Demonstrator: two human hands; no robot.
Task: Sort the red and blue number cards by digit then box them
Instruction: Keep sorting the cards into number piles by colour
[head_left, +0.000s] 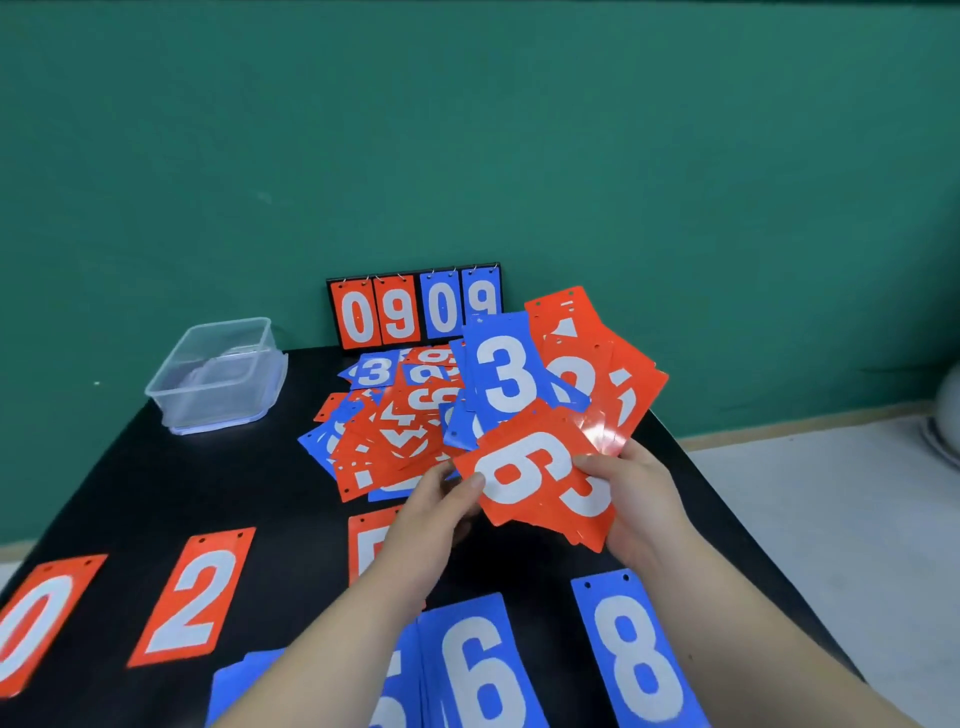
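From the head camera, your right hand (641, 506) is curled round the lower edge of a fan of cards (582, 384), with a blue 3 showing at the top. Your left hand (441, 501) pinches the red 6 card (540, 480) at the front of that fan, thumb on its face. Just beyond your left hand lies the loose pile (395, 426). Farther off to its left stands the clear box (218, 374). Nearer you than both hands lie a red 2 (197, 597) and a blue 8 (639, 660).
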